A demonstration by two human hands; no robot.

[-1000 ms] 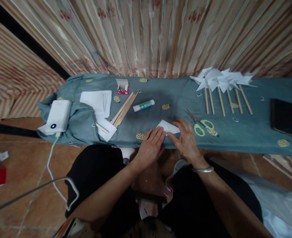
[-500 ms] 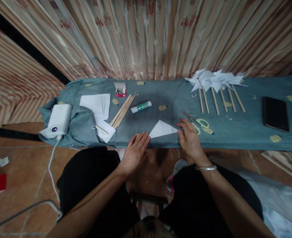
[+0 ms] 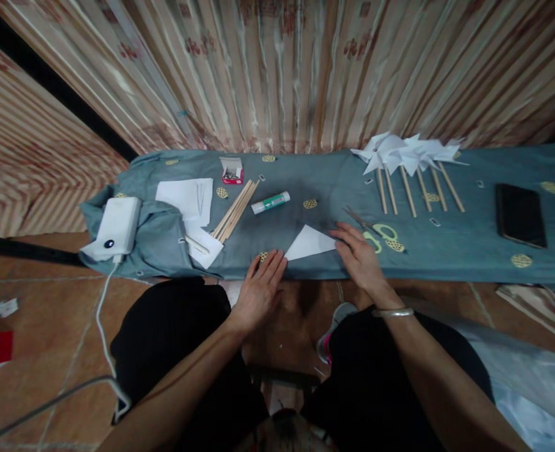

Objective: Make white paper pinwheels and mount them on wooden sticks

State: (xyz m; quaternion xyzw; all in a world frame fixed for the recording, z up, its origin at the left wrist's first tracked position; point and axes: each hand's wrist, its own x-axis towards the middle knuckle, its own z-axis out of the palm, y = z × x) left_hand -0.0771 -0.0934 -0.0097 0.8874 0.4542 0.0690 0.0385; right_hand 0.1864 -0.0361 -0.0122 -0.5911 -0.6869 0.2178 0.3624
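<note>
A white paper folded into a triangle (image 3: 309,242) lies on the blue-grey cloth (image 3: 287,226) near the front edge. My left hand (image 3: 261,287) rests flat and open at the triangle's left corner, fingers stretched toward it. My right hand (image 3: 360,257) lies flat with fingers spread at the triangle's right corner, touching it. Yellow-handled scissors (image 3: 375,230) lie just right of my right hand.
A glue stick (image 3: 270,202), a bundle of wooden sticks (image 3: 235,209), a red box of pins (image 3: 231,170), white paper sheets (image 3: 186,198) and a white power bank (image 3: 114,227) lie to the left. Several finished paper pinwheels (image 3: 407,157) and a black phone (image 3: 519,215) lie to the right.
My left hand slid left off the paper, uncovering the whole triangle. My right hand moved from the paper's top to its right corner.
</note>
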